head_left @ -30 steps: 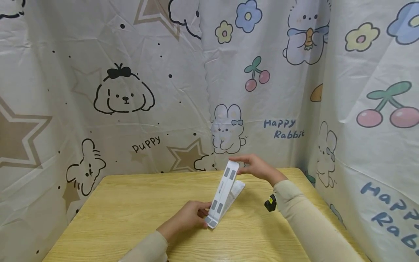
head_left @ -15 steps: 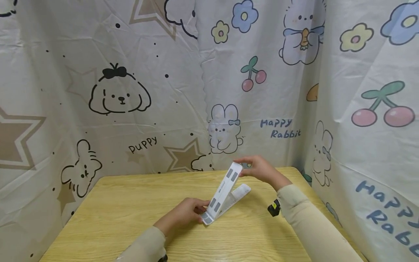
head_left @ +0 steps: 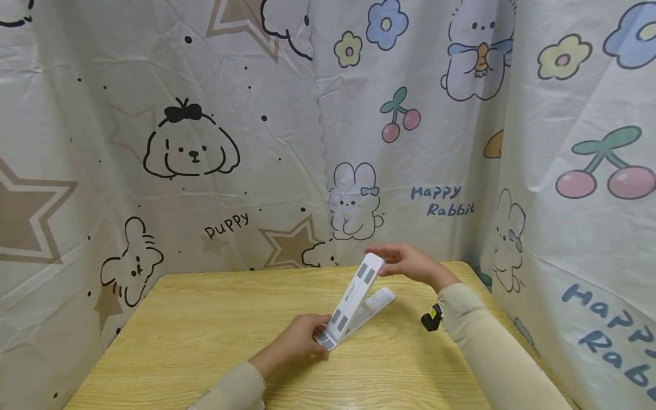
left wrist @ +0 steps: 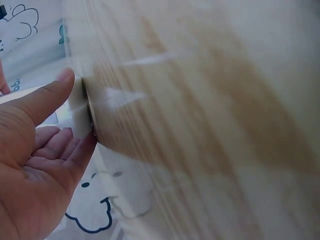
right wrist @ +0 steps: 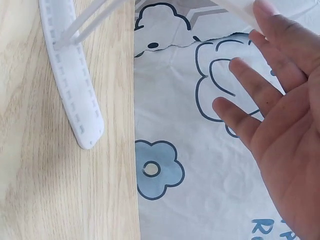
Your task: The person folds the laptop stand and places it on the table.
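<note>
A white folding laptop stand (head_left: 351, 299) with grey pads stands propped in a V on the table, its upper arm raised and its lower arm (head_left: 380, 302) lying behind. My left hand (head_left: 299, 340) grips the hinged near end, thumb and fingers on either side of the white end piece (left wrist: 80, 117) in the left wrist view. Up at the raised tip, my right hand (head_left: 415, 265) pinches the arm between thumb and forefinger. The right wrist view shows the notched base (right wrist: 75, 90) and thin struts running up from it, with the other fingers of the right hand (right wrist: 295, 110) spread.
The wooden table (head_left: 205, 319) extends around the stand. Behind and to the sides hangs a printed curtain (head_left: 287, 171), close past the table's far edge. A black wrist camera (head_left: 432, 318) sits under the right cuff.
The stand's two arms have spread further apart, and the raised arm leans more to the right. My right hand has shifted slightly right with the tip; my left hand keeps its hold.
</note>
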A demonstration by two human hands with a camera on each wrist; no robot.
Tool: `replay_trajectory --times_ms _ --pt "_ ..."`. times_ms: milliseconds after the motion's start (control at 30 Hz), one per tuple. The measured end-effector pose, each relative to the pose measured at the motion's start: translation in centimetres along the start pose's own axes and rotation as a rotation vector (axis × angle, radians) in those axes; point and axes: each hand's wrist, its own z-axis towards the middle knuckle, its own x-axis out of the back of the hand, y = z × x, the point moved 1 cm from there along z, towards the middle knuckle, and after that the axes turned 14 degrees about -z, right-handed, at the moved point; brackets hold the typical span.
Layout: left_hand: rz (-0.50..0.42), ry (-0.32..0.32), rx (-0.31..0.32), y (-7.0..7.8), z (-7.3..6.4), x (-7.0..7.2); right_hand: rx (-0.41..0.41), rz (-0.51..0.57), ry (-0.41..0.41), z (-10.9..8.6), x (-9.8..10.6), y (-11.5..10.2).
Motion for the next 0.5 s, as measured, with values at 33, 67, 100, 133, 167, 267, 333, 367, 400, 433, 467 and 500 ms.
replay_trajectory --times_ms 33,67,100,133,167,267,333,367,400,433,467,500 --pt "0.008 0.005 -0.001 0.0 0.0 -0.1 -0.006 0.008 -0.003 -0.1 0.0 0.0" --pt "0.015 0.009 0.001 -0.1 0.0 -0.2 -0.007 0.016 -0.005 -0.1 0.0 0.1" --pt "0.018 0.011 -0.003 -0.1 0.0 -0.2 -0.012 0.020 0.000 -0.2 0.0 0.1" --pt "0.021 0.011 -0.004 -0.1 0.0 -0.2 -0.020 0.025 0.006 -0.2 0.1 0.1" --pt "0.019 0.010 -0.005 -0.1 0.1 -0.2 -0.022 0.029 0.010 -0.3 0.1 0.1" --pt "0.022 0.000 0.001 0.1 0.1 0.0 -0.045 0.027 0.028 -0.6 0.2 0.0" --pt "0.034 -0.009 0.002 0.1 0.3 0.2 -0.059 0.017 0.044 -0.7 0.2 -0.1" --pt "0.049 -0.013 0.003 0.2 0.3 0.4 -0.063 0.009 0.052 -0.8 0.1 -0.1" --pt "0.067 -0.016 0.007 0.2 0.4 0.5 -0.063 -0.004 0.063 -0.9 0.1 -0.1" --pt "0.079 -0.020 0.014 0.2 0.5 0.7 -0.064 -0.015 0.074 -1.0 0.1 -0.1" --pt "0.089 -0.024 0.014 0.2 0.7 0.9 -0.059 -0.025 0.086 -1.0 0.0 -0.1" --pt "0.093 -0.029 0.018 0.2 0.8 1.0 -0.057 -0.036 0.098 -1.1 0.0 -0.1"
